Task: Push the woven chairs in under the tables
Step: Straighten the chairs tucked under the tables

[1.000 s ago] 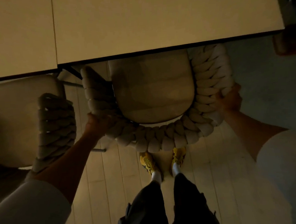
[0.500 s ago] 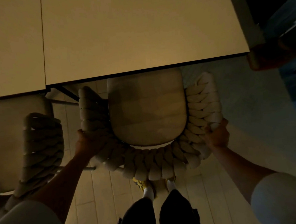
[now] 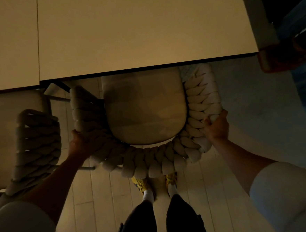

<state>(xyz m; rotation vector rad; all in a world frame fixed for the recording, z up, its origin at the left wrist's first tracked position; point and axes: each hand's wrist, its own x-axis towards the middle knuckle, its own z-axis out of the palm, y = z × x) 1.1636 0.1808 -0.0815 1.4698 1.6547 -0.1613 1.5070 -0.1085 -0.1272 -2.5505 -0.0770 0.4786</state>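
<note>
**Woven chair partly under the table, push not finished**

The cream chair with the thick braided rope back (image 3: 148, 161) is held from behind by both hands. The left hand (image 3: 79, 143) is closed round the braid at the left rear curve of the back. The right hand (image 3: 216, 126) is curled over the braid on the right side, with the fingers (image 3: 207, 120) hooked on top of the rope. Only the front part of the pale padded seat (image 3: 144, 109) is hidden under the near edge of the large beige rectangular table top (image 3: 142, 31); most of the seat is out in the open.

The step in hand is therefore judged to be the pushing of this chair, and it is not yet completed. For the next move a straight push forward is called for, with equal force from both hands (otherwise the chair may turn and an armrest may be knocked against the table edge).

A second woven chair (image 3: 36, 142) is seen just beside it on the left, at the near edge of the neighbouring table (image 3: 7, 44). It is also partly out, so it is probably to be pushed afterwards.
</note>
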